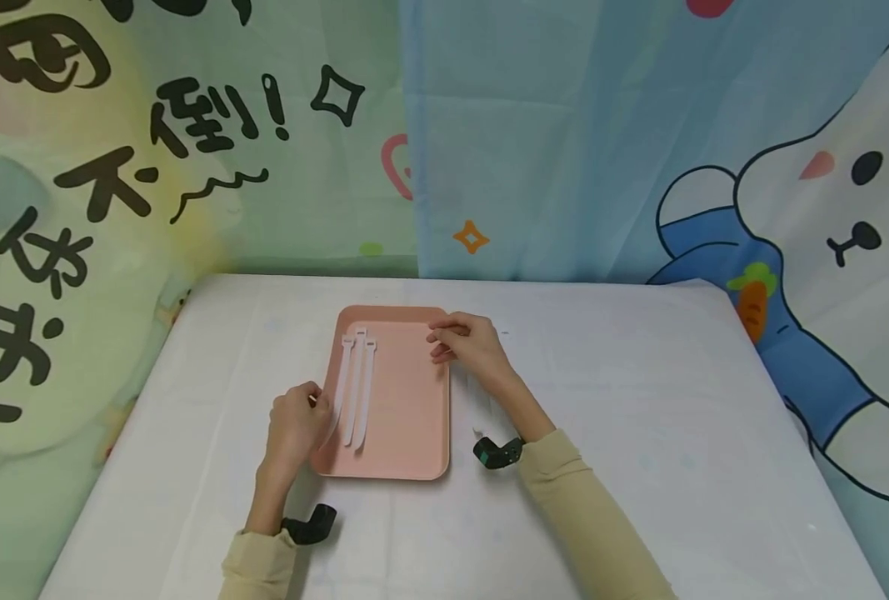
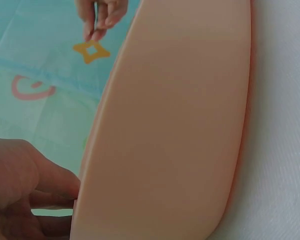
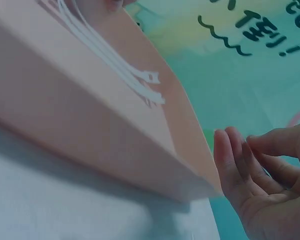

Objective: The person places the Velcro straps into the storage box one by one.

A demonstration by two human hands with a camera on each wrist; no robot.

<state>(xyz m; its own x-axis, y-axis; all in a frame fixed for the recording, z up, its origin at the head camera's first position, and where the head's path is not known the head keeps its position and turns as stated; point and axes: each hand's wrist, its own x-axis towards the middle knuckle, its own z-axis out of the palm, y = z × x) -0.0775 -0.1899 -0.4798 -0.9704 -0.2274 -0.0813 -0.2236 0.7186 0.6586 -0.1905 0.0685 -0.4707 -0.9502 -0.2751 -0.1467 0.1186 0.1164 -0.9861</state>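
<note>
A pink tray (image 1: 408,417) lies on the white table. Three slender white straps (image 1: 356,392), like cable ties with slotted heads (image 3: 151,77), rest lengthwise in its left half, heads at the far end. At the tray's left rim is my left hand (image 1: 297,423), thumb and fingers bent. In the left wrist view the tray wall (image 2: 165,120) hides those fingertips, so any hold is not visible. My right hand (image 1: 474,346) hovers at the far right rim, thumb near the loosely bent fingers (image 3: 225,155), with nothing seen between them.
The white tabletop (image 1: 639,400) spreads around the tray. A printed cloth backdrop (image 1: 534,150) with a cartoon bear hangs behind the far edge. Each wrist wears a small black camera (image 1: 311,525), and both sleeves are beige.
</note>
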